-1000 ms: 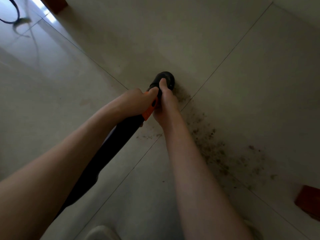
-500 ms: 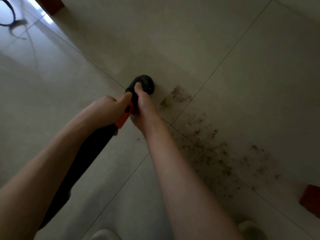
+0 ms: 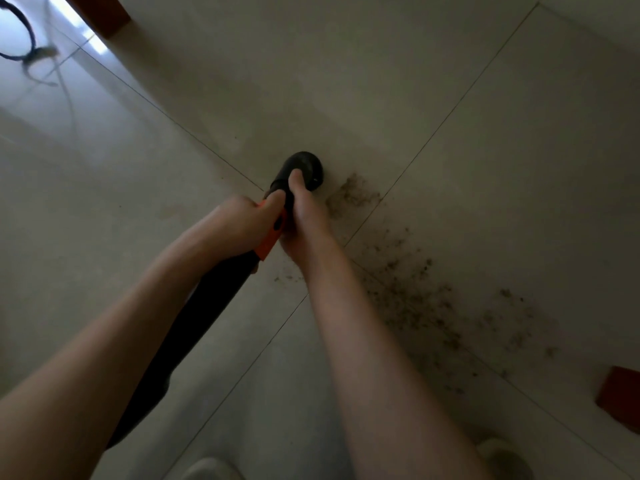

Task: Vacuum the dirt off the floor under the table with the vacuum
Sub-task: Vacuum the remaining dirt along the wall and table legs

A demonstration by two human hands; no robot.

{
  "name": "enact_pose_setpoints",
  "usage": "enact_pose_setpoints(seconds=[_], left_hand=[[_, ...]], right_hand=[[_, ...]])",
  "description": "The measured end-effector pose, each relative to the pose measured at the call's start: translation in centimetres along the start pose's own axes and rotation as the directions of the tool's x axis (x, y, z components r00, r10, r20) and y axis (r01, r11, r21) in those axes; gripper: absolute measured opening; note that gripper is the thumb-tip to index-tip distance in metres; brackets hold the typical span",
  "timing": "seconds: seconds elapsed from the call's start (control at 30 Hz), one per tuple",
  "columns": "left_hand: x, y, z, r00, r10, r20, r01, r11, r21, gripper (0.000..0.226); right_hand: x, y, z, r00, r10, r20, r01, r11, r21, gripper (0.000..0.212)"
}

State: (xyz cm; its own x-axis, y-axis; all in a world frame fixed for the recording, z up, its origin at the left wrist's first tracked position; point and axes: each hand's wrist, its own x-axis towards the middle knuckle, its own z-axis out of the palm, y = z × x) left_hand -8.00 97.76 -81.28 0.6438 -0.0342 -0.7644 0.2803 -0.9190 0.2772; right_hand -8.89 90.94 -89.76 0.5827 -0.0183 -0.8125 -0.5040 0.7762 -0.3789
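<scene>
A dark cable (image 3: 20, 36) loops on the tiled floor (image 3: 450, 98) far left. The left hand (image 3: 239, 223) grips the black vacuum (image 3: 214, 306) at its orange collar; the right hand (image 3: 301, 220) wraps the tube just ahead, thumb along it. The nozzle (image 3: 306, 166) sits beside the dirt (image 3: 408, 289), which trails rightward toward a red-brown bench leg (image 3: 620, 396).

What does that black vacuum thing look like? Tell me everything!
The vacuum is a long black tube, plastic by its look, with an orange band near the front and a rounded black nozzle pointing at the floor. It slants away from the person. The left hand grips the orange part; the right hand grips just behind the nozzle. Dirt lies right of it.
</scene>
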Motion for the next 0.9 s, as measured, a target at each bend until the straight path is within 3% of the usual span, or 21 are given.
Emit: enact_pose_setpoints(seconds=[0.4,0.9], left_hand=[[-3.2,-3.2,2.3,0.998,0.005,0.055,-0.008,0.999,0.051,0.056],[-3.2,-1.3,3.1,0.996,0.05,0.077,-0.055,0.997,0.055,0.056]], right_hand=[[-3.1,4.4,-2.4,0.998,0.049,-0.044,-0.051,0.998,-0.023,0.059],[-3.2,3.0,-4.3,0.999,0.042,-0.031,-0.042,0.999,0.003,0.059]])
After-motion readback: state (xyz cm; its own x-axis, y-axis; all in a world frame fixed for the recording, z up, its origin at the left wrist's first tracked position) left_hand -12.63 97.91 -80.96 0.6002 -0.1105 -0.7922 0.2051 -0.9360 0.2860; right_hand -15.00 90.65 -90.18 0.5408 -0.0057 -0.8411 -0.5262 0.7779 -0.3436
